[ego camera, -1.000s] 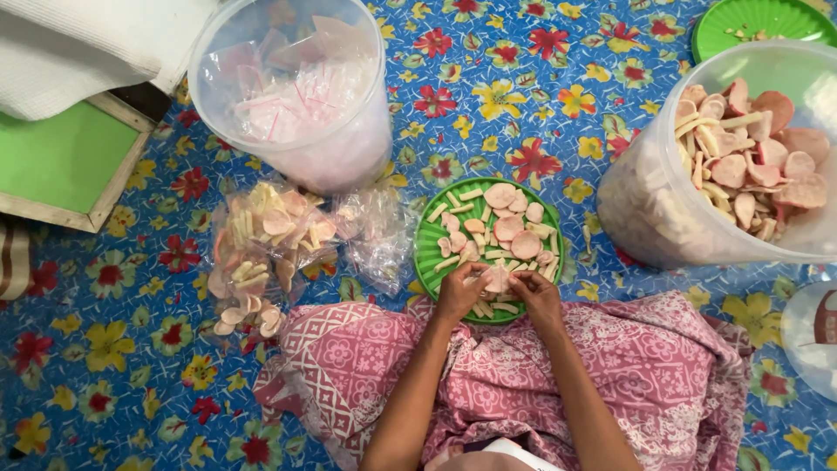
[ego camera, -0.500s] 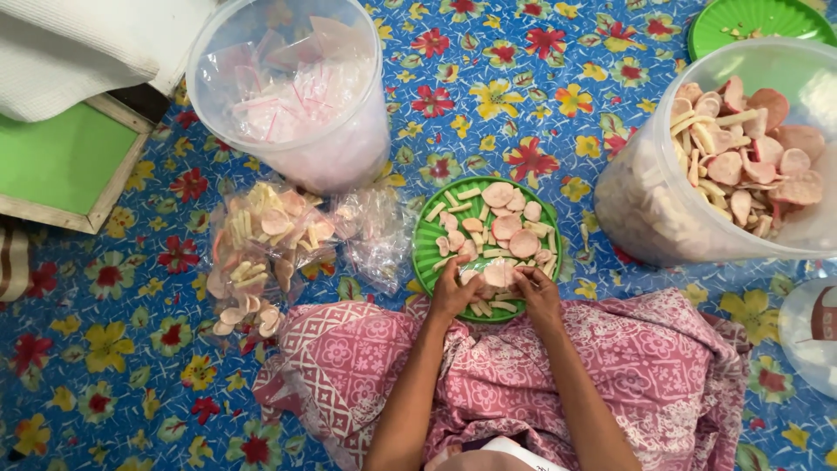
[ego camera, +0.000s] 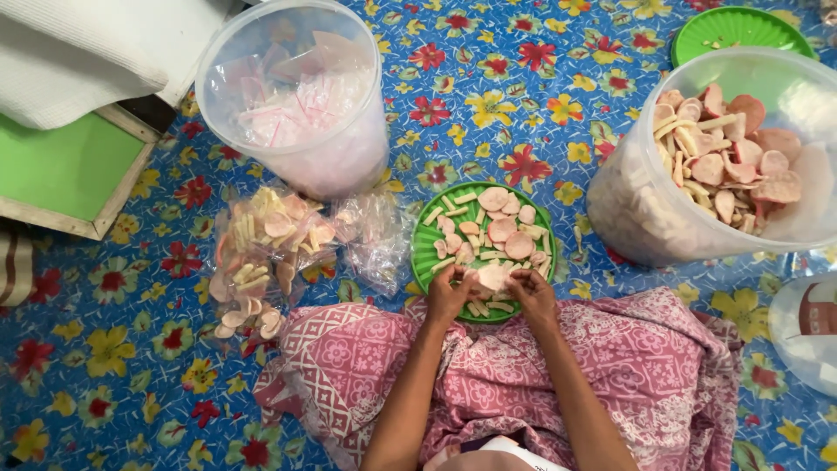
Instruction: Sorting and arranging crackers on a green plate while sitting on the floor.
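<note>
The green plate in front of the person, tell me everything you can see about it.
The green plate is round, ribbed and looks like plastic. It lies flat on the flowered mat, its near edge at the pink patterned cloth. It holds pale pink round crackers and beige stick pieces. The left hand and right hand meet over its near rim, pinching crackers together.

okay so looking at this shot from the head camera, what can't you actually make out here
Head view only:
- What the left hand and right hand pinch over the green plate: fingers cover most of it.
- Contents of the lidded tub: blurred by its cloudy wall.
- Second green plate: cut off by the top edge.
- White container: cut off by the right edge.
</note>
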